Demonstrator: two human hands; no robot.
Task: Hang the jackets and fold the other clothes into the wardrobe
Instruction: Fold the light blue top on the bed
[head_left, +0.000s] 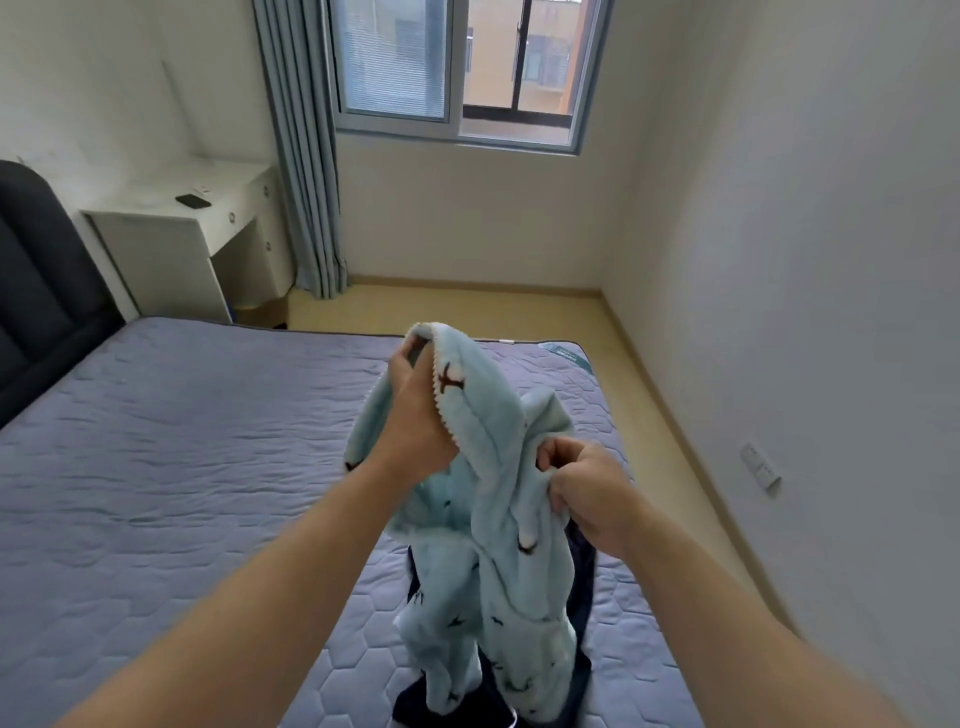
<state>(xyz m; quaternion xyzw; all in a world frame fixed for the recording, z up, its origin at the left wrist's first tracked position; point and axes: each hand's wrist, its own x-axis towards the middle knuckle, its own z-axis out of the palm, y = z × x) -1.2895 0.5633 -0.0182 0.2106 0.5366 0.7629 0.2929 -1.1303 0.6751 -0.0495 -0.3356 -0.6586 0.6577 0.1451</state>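
Note:
A light blue fleece garment (498, 530) with small dark prints and a scalloped trim hangs in the air above the bed. My left hand (415, 410) grips its upper edge near the top, fingers tucked inside the fabric. My right hand (582, 488) pinches a fold of the same garment lower and to the right. Beneath it, a dark navy garment (579, 613) lies on the purple quilted mattress (182, 467), mostly hidden by the hanging fleece. No wardrobe is in view.
A dark padded headboard (36, 291) stands at the left. A white desk (208, 228) with a small dark object sits in the far left corner beside grey curtains (306, 171). A strip of yellow floor (649, 374) runs between the bed and the right wall.

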